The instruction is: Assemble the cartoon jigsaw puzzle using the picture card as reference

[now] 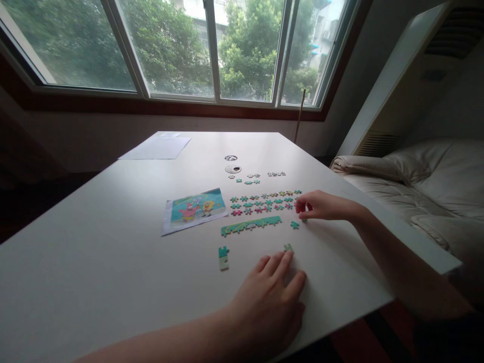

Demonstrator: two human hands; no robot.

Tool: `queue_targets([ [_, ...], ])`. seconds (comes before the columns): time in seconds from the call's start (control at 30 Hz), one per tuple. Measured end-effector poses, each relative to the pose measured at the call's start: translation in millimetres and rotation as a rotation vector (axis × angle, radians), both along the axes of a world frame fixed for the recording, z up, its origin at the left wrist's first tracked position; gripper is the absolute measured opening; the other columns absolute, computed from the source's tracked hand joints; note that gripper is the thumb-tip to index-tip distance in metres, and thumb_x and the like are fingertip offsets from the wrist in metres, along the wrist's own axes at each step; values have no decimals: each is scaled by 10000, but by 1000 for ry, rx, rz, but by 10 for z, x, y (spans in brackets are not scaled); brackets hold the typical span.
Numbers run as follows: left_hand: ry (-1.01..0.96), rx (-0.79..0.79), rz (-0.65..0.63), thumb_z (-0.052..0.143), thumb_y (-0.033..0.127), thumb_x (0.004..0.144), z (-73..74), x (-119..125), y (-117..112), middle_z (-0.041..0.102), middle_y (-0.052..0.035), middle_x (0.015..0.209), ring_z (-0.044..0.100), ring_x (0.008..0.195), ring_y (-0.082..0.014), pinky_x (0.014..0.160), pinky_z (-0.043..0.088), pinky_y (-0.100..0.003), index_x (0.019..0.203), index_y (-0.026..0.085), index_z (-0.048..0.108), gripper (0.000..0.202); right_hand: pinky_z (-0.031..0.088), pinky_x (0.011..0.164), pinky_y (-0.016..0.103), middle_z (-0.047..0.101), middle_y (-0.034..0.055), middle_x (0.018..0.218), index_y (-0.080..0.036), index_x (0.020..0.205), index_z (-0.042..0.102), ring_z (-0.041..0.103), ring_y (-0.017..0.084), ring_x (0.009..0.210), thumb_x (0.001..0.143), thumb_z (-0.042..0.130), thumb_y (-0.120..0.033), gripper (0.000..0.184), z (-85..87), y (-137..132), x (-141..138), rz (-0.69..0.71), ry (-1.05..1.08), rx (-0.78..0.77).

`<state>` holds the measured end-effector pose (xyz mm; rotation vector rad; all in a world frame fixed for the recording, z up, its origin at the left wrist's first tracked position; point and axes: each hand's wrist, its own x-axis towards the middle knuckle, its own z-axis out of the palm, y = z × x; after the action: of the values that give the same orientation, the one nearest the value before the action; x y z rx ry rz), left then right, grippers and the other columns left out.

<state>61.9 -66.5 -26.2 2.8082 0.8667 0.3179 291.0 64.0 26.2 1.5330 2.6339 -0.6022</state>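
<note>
My left hand (270, 292) lies palm down near the table's front edge, its fingers stretched out. Its fingertips touch a small pale-green puzzle piece (288, 247) and partly cover it. My right hand (321, 205) is bent at the right end of the rows of loose puzzle pieces (268, 202), thumb and fingers drawn together; whatever lies between them is hidden. Just below it is a single teal puzzle piece (294, 225). A joined green puzzle strip (251, 225) runs below the rows. Two joined pieces (224, 258) stand upright left of my left hand.
A printed cartoon picture (196, 209) lies left of the pieces. Farther back are two small round items (233, 169) and several greyish pieces (276, 174). White paper sheets (155, 148) rest at the back left of the white table (94, 227). A padded sofa (412, 171) stands on the right.
</note>
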Motion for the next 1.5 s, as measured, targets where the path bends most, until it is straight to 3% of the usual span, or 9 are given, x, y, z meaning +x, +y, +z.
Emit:
queue_targets([
  [0.3,-5,-10,-1,426,340,890,-4,5,-5,368,-166,1398,381,1235,-338,995,335,-482,1238,165,449,390,370,621,246,628,25,797,-187,809,623,542,156,707,716,628,-395,228,-105,-67,-133,65,-24,8],
  [0.57,-5,6,-2,418,338,895,-11,3,2,379,-158,1394,387,1230,-338,986,345,-488,1247,170,446,391,384,635,239,630,36,859,-174,899,616,532,145,727,757,591,-281,180,-79,-79,-152,157,32,-42],
  [0.83,-2,-15,0,418,335,894,-19,-3,4,378,-161,1397,390,1231,-342,985,348,-497,1254,173,443,395,409,660,253,642,52,870,-156,886,613,561,159,747,755,546,-226,163,22,28,111,20,3,7],
  [1.03,-5,-32,-3,424,337,892,8,-6,4,374,-168,1399,376,1245,-344,995,340,-496,1253,170,449,398,409,649,249,614,34,829,-175,904,619,547,167,753,672,656,-320,276,-54,110,153,8,-38,-109],
  [1.2,-38,-67,-5,473,275,856,31,4,7,378,-162,1396,396,1220,-342,988,344,-506,1227,164,472,387,385,588,225,578,4,751,-162,826,558,511,132,683,641,677,-283,251,-109,155,163,11,-4,-185],
  [1.33,-211,-182,38,509,152,782,57,-14,81,459,-123,1315,439,1170,-289,979,371,-454,1132,176,528,351,353,545,210,531,-22,668,-153,733,533,452,93,609,690,648,-279,177,-63,109,110,127,136,-195],
  [1.43,-474,-338,153,482,138,783,82,-46,219,566,-94,1120,524,1042,-219,912,431,-371,1043,171,554,272,389,569,216,561,-14,686,-148,892,572,495,97,629,752,616,-347,247,-6,8,-30,161,335,-254],
  [1.5,-601,-458,278,475,171,788,87,-67,334,610,-72,974,573,898,-199,783,479,-340,953,176,575,192,433,620,236,601,11,740,-143,954,571,547,112,688,765,612,-369,297,1,-66,-153,146,485,-293],
])
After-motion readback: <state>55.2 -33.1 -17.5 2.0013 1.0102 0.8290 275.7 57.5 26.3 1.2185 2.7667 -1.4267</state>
